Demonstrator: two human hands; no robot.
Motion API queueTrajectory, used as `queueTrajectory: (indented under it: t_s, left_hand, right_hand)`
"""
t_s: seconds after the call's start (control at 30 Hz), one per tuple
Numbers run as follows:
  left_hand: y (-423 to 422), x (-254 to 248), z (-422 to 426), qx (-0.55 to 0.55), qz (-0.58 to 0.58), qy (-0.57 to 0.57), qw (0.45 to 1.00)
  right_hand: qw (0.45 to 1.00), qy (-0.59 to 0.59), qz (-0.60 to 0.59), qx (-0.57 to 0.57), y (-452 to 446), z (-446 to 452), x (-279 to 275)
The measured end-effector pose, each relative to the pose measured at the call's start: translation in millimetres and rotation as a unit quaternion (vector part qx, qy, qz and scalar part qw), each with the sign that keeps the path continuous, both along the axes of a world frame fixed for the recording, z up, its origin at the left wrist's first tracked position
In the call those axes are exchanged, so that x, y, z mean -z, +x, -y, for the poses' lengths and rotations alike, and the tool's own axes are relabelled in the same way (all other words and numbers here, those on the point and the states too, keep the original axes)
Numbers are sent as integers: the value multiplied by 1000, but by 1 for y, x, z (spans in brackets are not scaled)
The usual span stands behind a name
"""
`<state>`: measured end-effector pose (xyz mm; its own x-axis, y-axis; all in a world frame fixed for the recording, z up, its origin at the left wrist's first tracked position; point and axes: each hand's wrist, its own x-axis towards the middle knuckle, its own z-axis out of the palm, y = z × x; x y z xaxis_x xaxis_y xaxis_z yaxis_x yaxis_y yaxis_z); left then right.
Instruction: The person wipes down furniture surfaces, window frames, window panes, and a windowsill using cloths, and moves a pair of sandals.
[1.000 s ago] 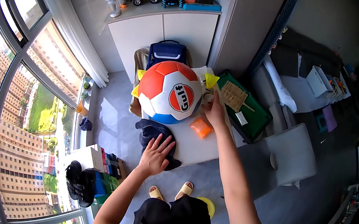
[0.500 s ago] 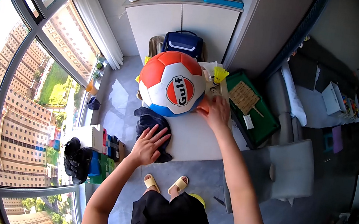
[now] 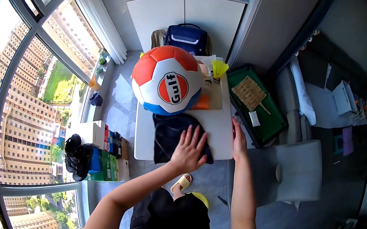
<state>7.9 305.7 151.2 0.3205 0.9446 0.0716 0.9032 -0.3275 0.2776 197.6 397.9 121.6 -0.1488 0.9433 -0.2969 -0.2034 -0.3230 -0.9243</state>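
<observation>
My left hand (image 3: 188, 152) lies flat with fingers spread on a dark navy cloth (image 3: 169, 136), pressing it to the white table (image 3: 145, 142) near its front edge. At the table's right edge rests my right hand (image 3: 238, 140), fingers stretched out and holding nothing. A large orange, white and blue ball (image 3: 162, 81) marked "Gulf" sits just behind the cloth and hides part of the tabletop. To the ball's right are a yellow shuttlecock (image 3: 219, 69) and a flat orange item (image 3: 202, 102), partly covered by the ball.
Right of the table stands a green-lined tray (image 3: 272, 126) holding a woven paddle (image 3: 249, 93). A grey chair (image 3: 299, 169) is close by my right arm. Shoe boxes with black sandals (image 3: 77, 158) stand by the window. Behind the table are a navy bag (image 3: 187, 38) and a white cabinet (image 3: 154, 18).
My left hand has slid the cloth to the right, and it lies flatter. My right hand has moved from beside the ball to the table's right edge. The view has shifted slightly.
</observation>
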Motion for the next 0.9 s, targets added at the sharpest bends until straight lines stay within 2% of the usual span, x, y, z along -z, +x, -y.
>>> queueTrajectory:
  t_s: [0.07,0.2,0.33,0.37,0.43,0.47,0.5,0.53,0.57,0.6,0.67,0.7,0.8,0.9]
  left_hand:
    - [34,-1,-15,-24,6,6,1000]
    - [70,11,-45,-35,39,53,997]
    - [96,15,-80,-41,52,58,996]
    - [98,16,-87,-49,57,74,994]
    - [94,13,-94,-64,65,104,990]
    - [94,13,-101,-75,112,105,985]
    - [92,13,-110,-75,133,94,984]
    - [92,14,-115,-75,155,84,981]
    - [94,16,-112,-76,143,54,985]
    - [97,17,-107,-69,119,84,987]
    - [100,22,-87,-56,66,147,985]
    - [99,20,-80,-37,51,110,992]
    - [88,9,-60,8,67,81,994]
    - [75,3,-34,43,63,77,994]
  right_hand:
    - [995,-36,-98,2,6,-2,-5]
    - [990,-41,-136,-23,12,-2,7]
    - [990,-94,-102,32,16,5,-16]
    - [981,-114,-155,21,24,2,-2]
    - [979,-130,-156,30,26,13,-1]
    - [977,-141,-156,37,28,22,2]
    - [986,-87,-142,18,31,32,13]
    - [987,-122,-88,63,26,45,16]
    - [985,-92,-127,73,23,53,27]
    - [981,-62,-167,83,15,56,22]
    - [964,-76,-231,110,11,59,12]
    - [953,-83,-262,123,10,60,3]
    - [942,-109,-293,123,13,55,2]
    - [950,-133,-247,137,8,54,0]
